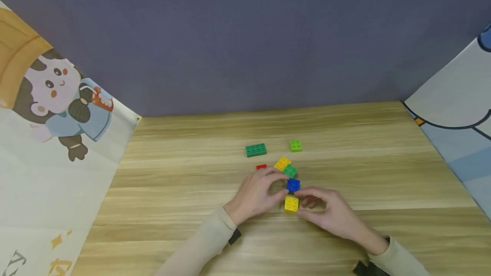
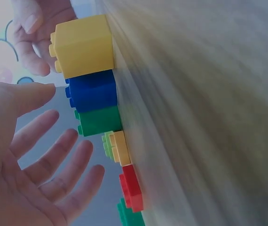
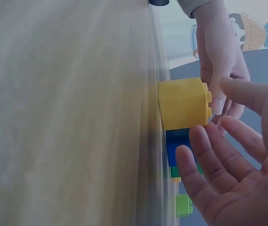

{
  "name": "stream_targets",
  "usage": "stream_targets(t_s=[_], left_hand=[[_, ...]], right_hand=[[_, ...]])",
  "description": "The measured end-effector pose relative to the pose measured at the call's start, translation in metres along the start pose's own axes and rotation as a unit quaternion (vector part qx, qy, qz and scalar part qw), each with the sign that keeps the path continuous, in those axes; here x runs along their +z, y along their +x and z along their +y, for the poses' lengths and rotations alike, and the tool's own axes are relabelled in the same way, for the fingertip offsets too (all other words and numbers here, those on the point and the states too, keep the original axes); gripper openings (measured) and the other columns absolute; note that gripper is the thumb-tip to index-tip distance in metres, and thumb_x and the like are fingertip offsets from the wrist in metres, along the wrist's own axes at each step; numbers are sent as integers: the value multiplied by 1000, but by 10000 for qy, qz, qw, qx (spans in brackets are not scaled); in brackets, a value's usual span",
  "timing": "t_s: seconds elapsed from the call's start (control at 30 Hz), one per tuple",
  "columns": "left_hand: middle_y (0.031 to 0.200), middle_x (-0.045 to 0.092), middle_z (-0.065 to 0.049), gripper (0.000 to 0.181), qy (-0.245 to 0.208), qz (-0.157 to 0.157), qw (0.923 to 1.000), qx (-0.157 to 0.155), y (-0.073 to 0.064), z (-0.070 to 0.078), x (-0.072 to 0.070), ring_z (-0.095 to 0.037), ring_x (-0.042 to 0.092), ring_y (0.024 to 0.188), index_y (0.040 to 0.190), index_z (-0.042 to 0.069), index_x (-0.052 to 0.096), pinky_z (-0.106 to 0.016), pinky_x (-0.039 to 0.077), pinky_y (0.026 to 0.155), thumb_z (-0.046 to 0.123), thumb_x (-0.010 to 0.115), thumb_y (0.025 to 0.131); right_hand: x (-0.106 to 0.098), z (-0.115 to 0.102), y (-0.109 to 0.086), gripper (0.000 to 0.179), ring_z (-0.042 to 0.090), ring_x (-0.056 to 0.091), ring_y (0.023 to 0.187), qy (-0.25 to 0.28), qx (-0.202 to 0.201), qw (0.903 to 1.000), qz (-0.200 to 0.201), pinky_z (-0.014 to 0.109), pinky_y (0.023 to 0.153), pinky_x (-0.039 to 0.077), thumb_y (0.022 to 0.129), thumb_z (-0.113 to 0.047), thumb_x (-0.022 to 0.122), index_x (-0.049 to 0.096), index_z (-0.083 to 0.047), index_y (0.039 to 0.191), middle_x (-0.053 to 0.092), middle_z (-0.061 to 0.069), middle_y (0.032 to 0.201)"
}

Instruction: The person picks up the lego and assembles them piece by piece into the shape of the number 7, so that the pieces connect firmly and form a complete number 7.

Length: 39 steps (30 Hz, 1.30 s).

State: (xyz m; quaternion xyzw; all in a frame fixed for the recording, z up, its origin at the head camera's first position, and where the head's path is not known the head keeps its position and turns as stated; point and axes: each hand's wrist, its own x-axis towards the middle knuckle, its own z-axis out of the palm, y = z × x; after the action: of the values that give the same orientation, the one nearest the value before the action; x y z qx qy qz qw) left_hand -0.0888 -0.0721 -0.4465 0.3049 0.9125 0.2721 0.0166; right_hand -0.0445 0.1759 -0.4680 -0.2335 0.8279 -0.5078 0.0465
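Left hand (image 1: 258, 191), right hand (image 1: 333, 213), fingers apart, flank the nearest yellow block (image 1: 291, 204): lining-up, it seems; next needs a pinch!

Square yellow plastic brick (image 1: 291, 204) is standing between left hand (image 1: 255, 193) and right hand (image 1: 333, 215); wood-grained tabletop (image 1: 391, 169) is lying free rightward.

The desk (image 1: 172, 173) has a wood-grain top in streaks of tan and pale brown. Along its far edge rises a plain grey-blue backdrop (image 1: 245, 41). A white printed sheet (image 1: 34, 191) runs beside the left edge; near the far left corner it shows a cartoon figure (image 1: 73, 110) in an orange hat and light blue clothes, with a red cup (image 1: 102, 99). Yellow sparkles (image 1: 56, 241) and partly cut-off lettering (image 1: 16, 263) sit lower down. Beyond the right edge, another printed sheet (image 1: 472, 161) carries a white, black-outlined rounded shape (image 1: 456, 93) over pale blue.
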Motion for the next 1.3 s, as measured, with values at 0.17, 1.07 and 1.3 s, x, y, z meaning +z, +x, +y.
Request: stream_targets(t_s=[0.17,1.07,1.3], left_hand=[[132,73,3,35,-35,-132,9999,-1,5,-1,3,-13,71,117,134,23,74,-32,59,98,37,73,102],[131,76,4,38,-36,-422,9990,-169,18,2,11,-13,71,120,135,20,74,-29,59,98,37,74,101],[132,76,3,37,-38,-467,9986,-230,19,2,10,-14,71,121,136,19,73,-30,59,98,36,73,102]], right_hand=[[2,1,0,38,13,75,92,72,100,9998,-134,30,81,65,90,-20,87,76,-11,125,78,8,118],[4,9,3,36,6,72,86,-703,-342,9968,-192,27,74,64,89,-21,88,77,-10,121,80,2,109],[2,8,2,33,5,72,86,-685,-312,9970,-170,27,74,64,90,-20,87,77,-11,120,80,-2,105]])
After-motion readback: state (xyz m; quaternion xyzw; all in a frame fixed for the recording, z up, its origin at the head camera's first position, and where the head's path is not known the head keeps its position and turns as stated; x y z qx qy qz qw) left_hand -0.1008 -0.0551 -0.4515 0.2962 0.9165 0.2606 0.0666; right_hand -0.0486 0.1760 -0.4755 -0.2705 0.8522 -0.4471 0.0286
